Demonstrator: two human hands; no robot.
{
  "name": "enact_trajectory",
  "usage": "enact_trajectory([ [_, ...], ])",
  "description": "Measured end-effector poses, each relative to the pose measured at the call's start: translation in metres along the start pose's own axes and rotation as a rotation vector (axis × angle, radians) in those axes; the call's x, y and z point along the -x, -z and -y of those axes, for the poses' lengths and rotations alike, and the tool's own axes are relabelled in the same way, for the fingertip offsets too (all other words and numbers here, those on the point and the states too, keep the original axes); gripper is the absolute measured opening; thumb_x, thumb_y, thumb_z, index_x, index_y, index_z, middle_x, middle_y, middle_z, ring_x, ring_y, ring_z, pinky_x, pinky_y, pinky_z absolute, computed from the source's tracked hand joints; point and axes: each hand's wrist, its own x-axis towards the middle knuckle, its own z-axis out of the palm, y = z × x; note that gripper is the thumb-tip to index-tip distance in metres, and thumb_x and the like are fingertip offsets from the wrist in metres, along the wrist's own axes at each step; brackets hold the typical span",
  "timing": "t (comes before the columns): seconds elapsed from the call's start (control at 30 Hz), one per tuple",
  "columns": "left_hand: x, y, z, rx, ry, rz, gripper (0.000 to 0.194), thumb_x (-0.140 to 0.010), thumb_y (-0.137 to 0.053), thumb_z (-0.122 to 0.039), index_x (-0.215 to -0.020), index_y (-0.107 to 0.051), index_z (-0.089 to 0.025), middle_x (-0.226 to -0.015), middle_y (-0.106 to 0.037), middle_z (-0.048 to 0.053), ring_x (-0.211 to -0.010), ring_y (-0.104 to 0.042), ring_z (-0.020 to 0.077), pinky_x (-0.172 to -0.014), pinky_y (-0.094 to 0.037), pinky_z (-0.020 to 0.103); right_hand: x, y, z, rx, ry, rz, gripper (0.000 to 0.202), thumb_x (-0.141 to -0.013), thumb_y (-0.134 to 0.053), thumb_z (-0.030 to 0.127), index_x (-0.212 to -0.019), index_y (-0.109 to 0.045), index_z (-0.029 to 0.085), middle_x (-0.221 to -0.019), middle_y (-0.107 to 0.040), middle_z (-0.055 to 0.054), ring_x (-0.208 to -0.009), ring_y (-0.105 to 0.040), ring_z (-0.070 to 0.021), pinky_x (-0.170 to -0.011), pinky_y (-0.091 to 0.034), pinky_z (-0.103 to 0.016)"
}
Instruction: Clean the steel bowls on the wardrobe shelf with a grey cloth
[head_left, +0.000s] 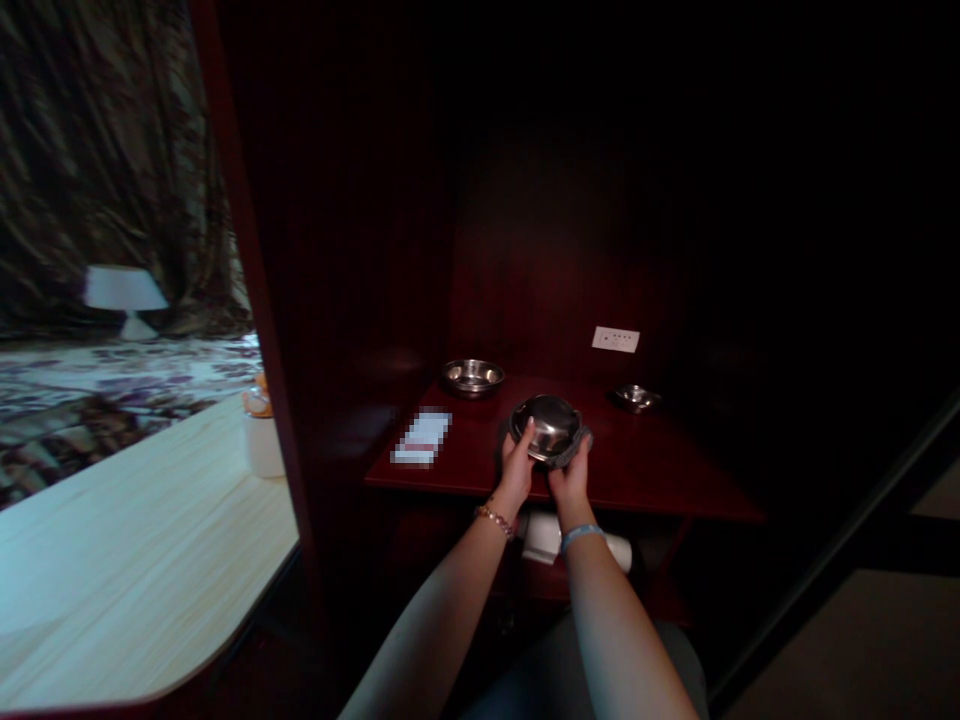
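Note:
Both my hands hold a round steel ashtray (550,424) tilted toward me above the dark red shelf (660,470). My left hand (517,462) grips its left rim with the thumb up on the edge. My right hand (571,474) supports the lower right side through a grey cloth (577,450) pressed against the metal. A beaded bracelet sits on my left wrist and a pale blue band on my right.
A steel bowl (472,376) stands at the shelf's back left, a smaller steel dish (636,397) at the back right. A blurred card (422,437) lies at the left. A white socket plate (616,339) is on the back wall. A light wooden table (127,540) with a white cup (262,440) stands left.

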Motion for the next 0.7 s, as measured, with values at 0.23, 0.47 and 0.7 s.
enact_trajectory([
  [0.23, -0.0074, 0.0021, 0.0016, 0.102, 0.013, -0.038, 0.044, -0.078, -0.078, -0.041, -0.114, -0.07, -0.017, -0.126, -0.069, 0.01, -0.118, -0.064, 0.0238, -0.108, -0.045, 0.038, 0.0002, 0.0005, -0.0009, 0.006, -0.006, 0.044, 0.046, -0.095, -0.04, 0.054, -0.115, -0.066, 0.023, -0.114, -0.075, 0.0, -0.113, -0.066, -0.014, -0.111, -0.043, -0.037],
  [0.47, -0.0095, 0.0035, 0.0022, 0.104, 0.008, -0.077, 0.039, -0.082, -0.074, -0.043, -0.111, -0.072, -0.016, -0.125, -0.07, 0.011, -0.118, -0.064, 0.0248, -0.108, -0.045, 0.039, 0.0017, 0.0009, -0.0015, -0.02, -0.022, 0.042, 0.044, -0.095, -0.043, 0.053, -0.114, -0.068, 0.023, -0.113, -0.075, 0.0, -0.113, -0.066, -0.0142, -0.111, -0.044, -0.036],
  [0.7, -0.0089, 0.004, 0.0015, 0.108, 0.014, -0.062, 0.039, -0.084, -0.073, -0.042, -0.112, -0.071, -0.016, -0.125, -0.07, 0.011, -0.118, -0.064, 0.024, -0.109, -0.044, 0.038, -0.001, 0.0042, -0.004, 0.001, -0.004, 0.032, 0.046, -0.094, -0.043, 0.054, -0.115, -0.067, 0.021, -0.114, -0.075, -0.001, -0.113, -0.066, -0.0147, -0.111, -0.044, -0.037],
])
